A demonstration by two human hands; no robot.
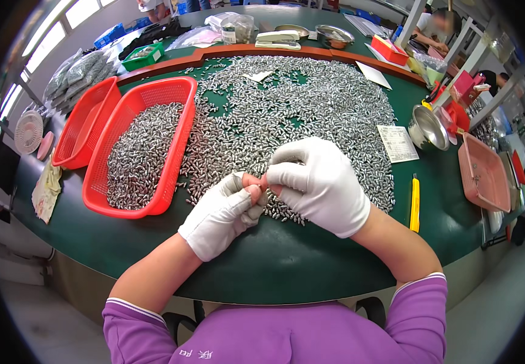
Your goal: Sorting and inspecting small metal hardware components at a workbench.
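Both my hands wear white gloves with bare fingertips and meet over the near edge of a wide heap of small silvery metal pieces (341,103). The fingers of my left hand (219,215) are pinched together, thumb and forefinger up. Against them press the closed fingertips of my right hand (323,182), coming from above. Whatever sits between the fingertips is hidden or too small to make out. Left of my hands, a red perforated basket (179,148) holds a mound of similar metal pieces (141,161).
Another red basket (86,124) leans beside the filled one. On the right lie a yellow cutter-like tool (415,203), a printed slip (398,144), a steel bowl (429,128) and a pink bin (484,176). A wooden ledge (226,51) borders the heap behind. Another person (429,36) sits far right.
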